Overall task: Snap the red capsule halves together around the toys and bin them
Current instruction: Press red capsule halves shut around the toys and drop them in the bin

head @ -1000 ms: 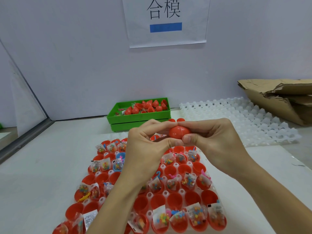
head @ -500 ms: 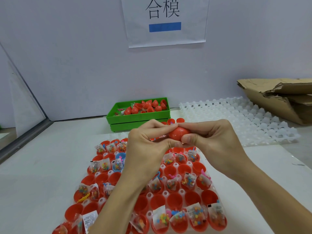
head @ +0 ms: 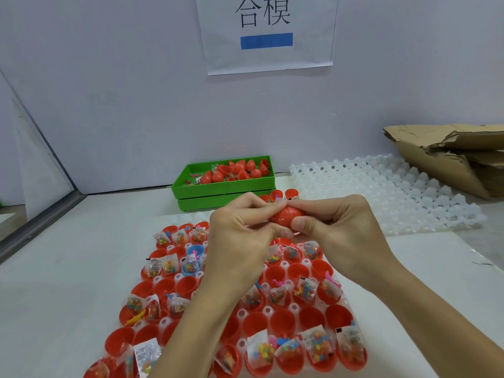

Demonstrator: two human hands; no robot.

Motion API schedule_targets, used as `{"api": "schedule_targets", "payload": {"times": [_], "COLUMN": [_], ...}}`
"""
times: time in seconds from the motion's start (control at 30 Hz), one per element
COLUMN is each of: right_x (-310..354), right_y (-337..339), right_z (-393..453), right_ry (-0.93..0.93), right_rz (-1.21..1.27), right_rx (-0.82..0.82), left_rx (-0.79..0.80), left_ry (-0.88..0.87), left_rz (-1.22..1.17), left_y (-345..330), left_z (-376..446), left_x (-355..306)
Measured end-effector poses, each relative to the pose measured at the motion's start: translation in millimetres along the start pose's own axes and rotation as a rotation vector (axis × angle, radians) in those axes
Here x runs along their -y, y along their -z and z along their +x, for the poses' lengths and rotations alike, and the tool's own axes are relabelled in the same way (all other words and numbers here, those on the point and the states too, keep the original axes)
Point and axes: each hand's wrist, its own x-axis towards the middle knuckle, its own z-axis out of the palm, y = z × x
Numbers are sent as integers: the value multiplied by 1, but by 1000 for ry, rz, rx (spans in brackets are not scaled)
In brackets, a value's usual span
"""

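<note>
White tabletop (head: 68, 268) below; left hand (head: 240, 241) and right hand (head: 341, 230) together pinch one red plastic egg-shaped capsule (head: 286, 215), green plastic bin (head: 218, 190) just beyond.

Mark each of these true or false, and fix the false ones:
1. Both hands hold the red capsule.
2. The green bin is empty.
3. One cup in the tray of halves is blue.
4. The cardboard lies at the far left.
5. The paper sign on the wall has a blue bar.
1. True: the left hand and right hand both pinch the red capsule with their fingers.
2. False: the green bin holds red capsule pieces.
3. True: a blue cup sits among the red halves in the tray.
4. False: the cardboard lies at the far right.
5. True: the sign shows a blue bar under the characters.
</note>
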Motion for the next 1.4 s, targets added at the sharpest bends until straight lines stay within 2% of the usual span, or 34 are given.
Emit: {"api": "schedule_targets", "payload": {"times": [0.27, 0.6, 1.1, 1.4], "right_x": [-7, -5, 0, -1], "right_y": [-5, -5, 2, 2], "right_z": [-1, -1, 2, 1], "right_ry": [-6, 77, 48, 29], "right_rz": [-57, -177, -7, -36], "right_rx": [-44, 65, 42, 22], "left_rx": [6, -54, -45, -62], "left_ry": [-68, -93, -124, -121], "left_rz": [50, 134, 149, 160], "left_y": [-4, -2, -1, -4], "left_z": [-2, -2, 0, -2], "left_x": [2, 6, -2, 1]}}
